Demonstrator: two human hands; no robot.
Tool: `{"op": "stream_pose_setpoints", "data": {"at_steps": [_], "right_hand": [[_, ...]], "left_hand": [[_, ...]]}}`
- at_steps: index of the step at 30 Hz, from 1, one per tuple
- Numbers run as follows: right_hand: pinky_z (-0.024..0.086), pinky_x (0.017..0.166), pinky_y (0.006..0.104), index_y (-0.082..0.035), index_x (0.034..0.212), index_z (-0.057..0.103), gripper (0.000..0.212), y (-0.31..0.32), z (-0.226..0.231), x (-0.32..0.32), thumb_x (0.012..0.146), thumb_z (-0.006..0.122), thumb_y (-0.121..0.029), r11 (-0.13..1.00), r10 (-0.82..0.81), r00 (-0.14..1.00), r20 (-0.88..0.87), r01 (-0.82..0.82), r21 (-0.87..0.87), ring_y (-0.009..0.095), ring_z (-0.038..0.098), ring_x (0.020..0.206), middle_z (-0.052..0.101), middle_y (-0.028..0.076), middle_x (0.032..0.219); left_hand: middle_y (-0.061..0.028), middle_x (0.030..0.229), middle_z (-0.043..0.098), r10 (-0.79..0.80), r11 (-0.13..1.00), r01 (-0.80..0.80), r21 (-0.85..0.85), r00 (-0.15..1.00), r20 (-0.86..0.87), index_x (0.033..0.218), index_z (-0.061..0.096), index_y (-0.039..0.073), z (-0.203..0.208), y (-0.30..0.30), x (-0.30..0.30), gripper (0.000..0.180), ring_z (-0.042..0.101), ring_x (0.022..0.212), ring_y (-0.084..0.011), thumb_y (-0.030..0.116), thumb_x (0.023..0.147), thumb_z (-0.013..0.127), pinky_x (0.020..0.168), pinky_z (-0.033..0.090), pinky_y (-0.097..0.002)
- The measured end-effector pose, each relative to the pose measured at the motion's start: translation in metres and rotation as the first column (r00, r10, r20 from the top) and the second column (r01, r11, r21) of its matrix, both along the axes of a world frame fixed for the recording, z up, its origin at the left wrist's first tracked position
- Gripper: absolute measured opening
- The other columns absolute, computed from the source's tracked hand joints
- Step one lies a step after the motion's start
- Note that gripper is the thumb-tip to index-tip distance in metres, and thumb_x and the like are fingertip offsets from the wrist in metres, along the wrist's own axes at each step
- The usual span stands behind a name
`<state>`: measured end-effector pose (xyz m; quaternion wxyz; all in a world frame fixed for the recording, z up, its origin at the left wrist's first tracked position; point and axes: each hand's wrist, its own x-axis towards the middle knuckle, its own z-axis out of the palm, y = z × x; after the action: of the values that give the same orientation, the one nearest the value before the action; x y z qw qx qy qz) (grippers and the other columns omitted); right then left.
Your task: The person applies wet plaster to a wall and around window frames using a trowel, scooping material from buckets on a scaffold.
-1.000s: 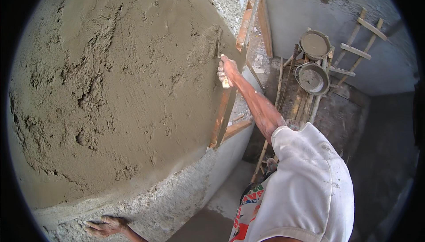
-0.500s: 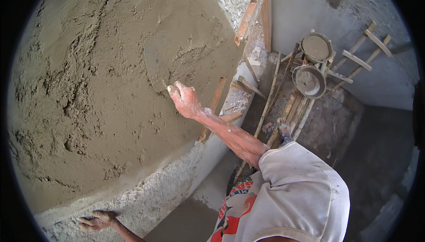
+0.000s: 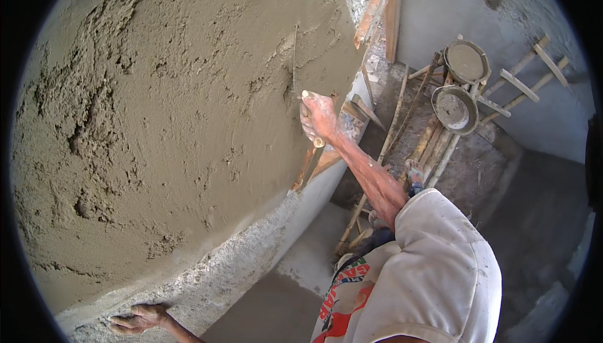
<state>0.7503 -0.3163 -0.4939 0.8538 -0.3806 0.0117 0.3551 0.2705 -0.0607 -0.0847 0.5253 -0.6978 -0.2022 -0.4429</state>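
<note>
My right hand (image 3: 319, 117) grips the handle of a trowel, its fingers wrapped around it. The trowel's thin blade (image 3: 294, 60) shows nearly edge-on against the wet grey-brown mortar (image 3: 188, 104) that coats the wall. The handle's end pokes out below the fist, close to the wall opening's wooden edge strip (image 3: 306, 166). Low on the left, my left hand (image 3: 139, 319) rests with its fingers stretched out on the rough, uncoated band (image 3: 213, 286) under the mortar. Nothing shows in it. Lumps and ridges mark the mortar on the left; towards the trowel it looks smoother.
Two buckets, one full of mortar (image 3: 467, 62) and one part-filled (image 3: 455, 109), stand on a scaffold of bamboo poles (image 3: 433, 154). My foot (image 3: 414, 176) is on those poles. A wooden ladder (image 3: 521, 84) leans at the right wall. Wooden boards (image 3: 379, 7) line the opening.
My right hand and the trowel have moved right across the mortar, and the blade has turned from flat-on to nearly edge-on. My left hand stays on the rough band. The view has shifted slightly.
</note>
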Motion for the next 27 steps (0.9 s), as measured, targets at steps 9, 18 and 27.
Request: {"op": "stream_pose_setpoints", "data": {"at_steps": [9, 18, 27], "right_hand": [[0.049, 0.068, 0.0590, 0.003, 0.100, 0.060, 0.039, 0.063, 0.049, -0.105, 0.109, 0.056, -0.035, 0.793, -0.096, 0.755, 0.648, 0.452, -0.409, 0.057, 0.064, 0.075, 0.061, 0.030, 0.069], [0.055, 0.081, 0.0583, 0.004, 0.108, 0.063, 0.051, 0.049, 0.003, -0.265, 0.107, 0.058, -0.046, 0.862, -0.018, 0.786, 0.618, 0.325, -0.388, 0.050, 0.073, 0.089, 0.075, 0.027, 0.087], [0.040, 0.042, 0.0310, -0.006, 0.096, 0.062, 0.020, -0.248, -0.199, -0.230, 0.103, 0.064, -0.024, 0.804, 0.133, 0.931, -0.339, -0.302, -0.512, 0.012, 0.048, 0.046, 0.052, 0.000, 0.068]], "left_hand": [[-0.0234, 0.159, 0.048, -0.019, 0.999, 0.019, 0.036, 1.000, 0.000, 0.156, 0.055, 0.004, 0.006, 0.005, 0.000, 0.082, 0.041, 0.149, -0.0383, 0.068, 0.110, 0.033, 0.121, 0.036, -0.0572], [-0.0188, 0.160, 0.050, -0.112, 0.993, 0.111, 0.030, 0.994, 0.018, 0.156, 0.056, 0.011, 0.004, 0.000, 0.019, 0.078, 0.044, 0.149, -0.0393, 0.070, 0.108, 0.038, 0.119, 0.040, -0.0579], [-0.0340, 0.160, 0.039, 0.199, 0.964, -0.189, -0.185, 0.979, 0.037, 0.165, 0.033, 0.002, -0.031, -0.025, -0.008, 0.089, 0.039, 0.147, -0.0482, 0.070, 0.108, 0.036, 0.117, 0.039, -0.0596]]}}
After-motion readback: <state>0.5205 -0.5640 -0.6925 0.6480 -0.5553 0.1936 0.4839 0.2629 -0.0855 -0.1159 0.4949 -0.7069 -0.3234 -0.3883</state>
